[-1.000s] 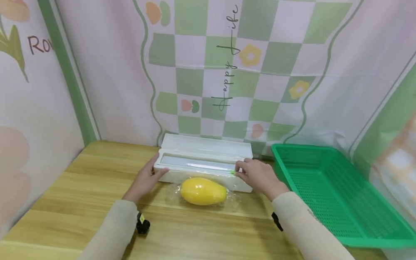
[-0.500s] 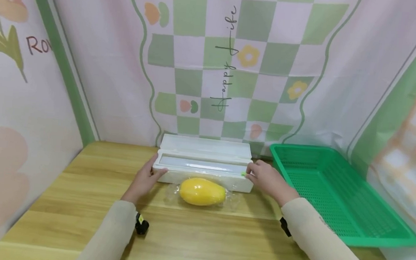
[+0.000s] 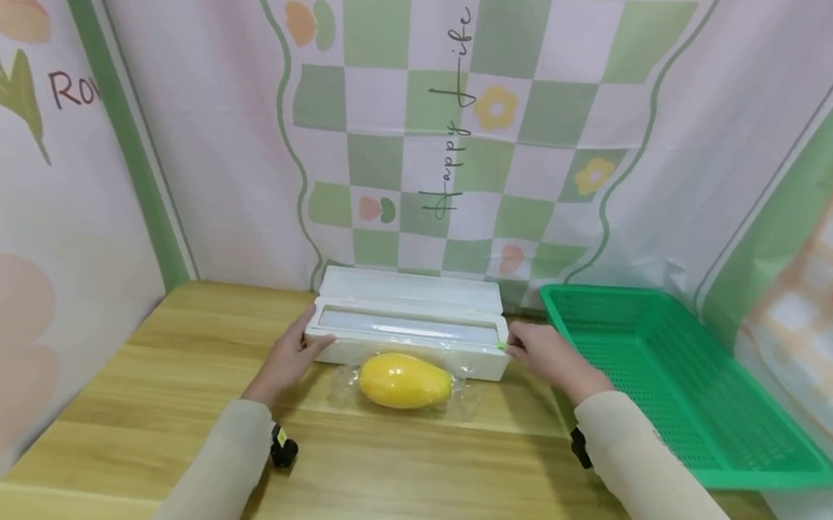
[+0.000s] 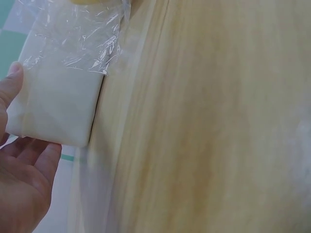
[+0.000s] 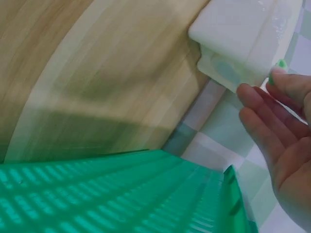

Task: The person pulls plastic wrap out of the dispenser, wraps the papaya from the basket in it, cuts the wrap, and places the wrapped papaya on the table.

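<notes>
A white cling film dispenser (image 3: 486,368) stands at the table's back with its lid (image 3: 414,290) raised. My left hand (image 3: 284,366) grips its left end; in the left wrist view the thumb lies over the box and the fingers are at its end. At the right end, my right hand (image 3: 548,358) pinches a small green slide cutter (image 5: 280,66) between thumb and index finger, the other fingers loosely bent. A yellow papaya-like fruit (image 3: 405,381) lies against the box front. Clear cling film (image 4: 82,43) reaches from the box over the fruit and spreads crumpled at its sides.
To the right stands a green perforated plastic basket (image 3: 764,480), its near left edge close to my right forearm. Patterned cloth (image 3: 444,129) hangs behind the wooden table (image 3: 379,491) and along both sides.
My right hand has slid rightward along the box with the green cutter, from short of the right end to that end. The left hand and the fruit have stayed in place.
</notes>
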Available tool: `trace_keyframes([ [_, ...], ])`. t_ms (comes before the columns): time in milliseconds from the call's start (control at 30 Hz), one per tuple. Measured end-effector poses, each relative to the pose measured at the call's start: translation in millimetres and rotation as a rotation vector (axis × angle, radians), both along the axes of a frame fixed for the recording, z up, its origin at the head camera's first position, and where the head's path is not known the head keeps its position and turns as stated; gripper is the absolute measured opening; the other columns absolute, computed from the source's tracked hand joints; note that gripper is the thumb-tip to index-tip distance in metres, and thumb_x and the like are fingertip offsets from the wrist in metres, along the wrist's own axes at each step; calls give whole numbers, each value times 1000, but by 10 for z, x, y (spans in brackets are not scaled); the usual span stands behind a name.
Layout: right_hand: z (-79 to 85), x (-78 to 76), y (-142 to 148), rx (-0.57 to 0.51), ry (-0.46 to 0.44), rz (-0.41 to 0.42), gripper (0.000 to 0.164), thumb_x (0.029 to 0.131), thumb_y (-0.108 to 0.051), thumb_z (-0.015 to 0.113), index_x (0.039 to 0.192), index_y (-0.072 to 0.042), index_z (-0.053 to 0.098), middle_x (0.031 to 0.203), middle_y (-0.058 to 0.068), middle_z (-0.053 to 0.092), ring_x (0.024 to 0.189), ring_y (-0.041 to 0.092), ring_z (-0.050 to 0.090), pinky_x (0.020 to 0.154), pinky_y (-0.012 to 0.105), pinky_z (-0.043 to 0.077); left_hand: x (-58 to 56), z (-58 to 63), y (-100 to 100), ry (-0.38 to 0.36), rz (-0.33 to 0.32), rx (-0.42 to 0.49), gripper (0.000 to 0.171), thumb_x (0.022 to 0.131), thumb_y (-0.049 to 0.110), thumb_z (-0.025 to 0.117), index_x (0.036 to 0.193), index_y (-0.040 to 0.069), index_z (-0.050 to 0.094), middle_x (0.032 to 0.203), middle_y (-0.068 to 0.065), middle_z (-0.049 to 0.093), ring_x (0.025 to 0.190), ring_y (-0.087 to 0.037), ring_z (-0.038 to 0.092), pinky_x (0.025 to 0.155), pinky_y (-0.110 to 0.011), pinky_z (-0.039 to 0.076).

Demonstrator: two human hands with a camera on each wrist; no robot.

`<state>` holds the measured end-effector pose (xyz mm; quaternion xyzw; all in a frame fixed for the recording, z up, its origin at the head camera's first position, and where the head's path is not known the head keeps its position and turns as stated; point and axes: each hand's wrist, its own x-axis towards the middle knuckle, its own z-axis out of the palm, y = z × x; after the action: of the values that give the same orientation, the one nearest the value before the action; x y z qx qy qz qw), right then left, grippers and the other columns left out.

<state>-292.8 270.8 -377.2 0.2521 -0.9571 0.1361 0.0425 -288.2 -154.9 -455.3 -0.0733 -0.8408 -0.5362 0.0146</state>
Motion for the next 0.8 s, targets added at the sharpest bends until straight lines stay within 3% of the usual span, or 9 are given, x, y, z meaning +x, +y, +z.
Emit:
trace_keyframes([
  [100, -1, 0, 3, 2, -4, -2, 12, 97, -8, 67, 87, -11, 60, 79, 0, 62, 71, 14, 55, 65, 37, 50, -4, -10, -1, 3, -2, 2, 80, 101, 46, 56, 162, 18, 12, 165, -11, 17, 147, -36, 23, 117, -50, 26],
  [267, -4, -14, 28, -26, -63, -38, 4, 98, -11, 65, 96, -8, 65, 92, 3, 68, 90, 25, 65, 80, 45, 55, -11, -20, -17, -7, -6, 5, 81, 101, 48, 56, 162, 19, 11, 165, -11, 16, 147, -36, 23, 117, -50, 26],
  [467, 54, 29, 30, -32, -155, -116, 19, 103, -19, 57, 111, -4, 65, 107, 12, 68, 103, 34, 64, 87, 51, 53, -11, -3, -52, -39, -51, 29, 81, 101, 48, 55, 162, 20, 9, 166, -9, 13, 148, -36, 20, 117, -53, 24],
  [567, 115, 105, -37, -14, -155, -143, 28, 104, -21, 54, 120, 0, 63, 113, 15, 68, 107, 35, 63, 89, 52, 52, -8, 0, -74, -49, -56, 15, 80, 102, 47, 54, 162, 19, 9, 167, -10, 9, 149, -37, 16, 117, -57, 19],
  [667, 171, 195, -167, -5, -122, -120, 33, 103, -22, 54, 125, 2, 61, 119, 17, 66, 111, 37, 61, 91, 53, 51, 14, 28, -53, 12, -16, -16, 76, 102, 43, 55, 162, 15, 15, 166, -15, 6, 150, -39, 9, 114, -65, 17],
  [800, 174, 322, -377, 13, -23, -57, 30, 101, -22, 60, 123, -2, 64, 121, 16, 65, 113, 37, 60, 92, 54, 51, 60, 119, 86, 250, 66, -44, 62, 99, 26, 63, 152, 9, 38, 161, -18, 22, 146, -40, 16, 111, -66, 24],
])
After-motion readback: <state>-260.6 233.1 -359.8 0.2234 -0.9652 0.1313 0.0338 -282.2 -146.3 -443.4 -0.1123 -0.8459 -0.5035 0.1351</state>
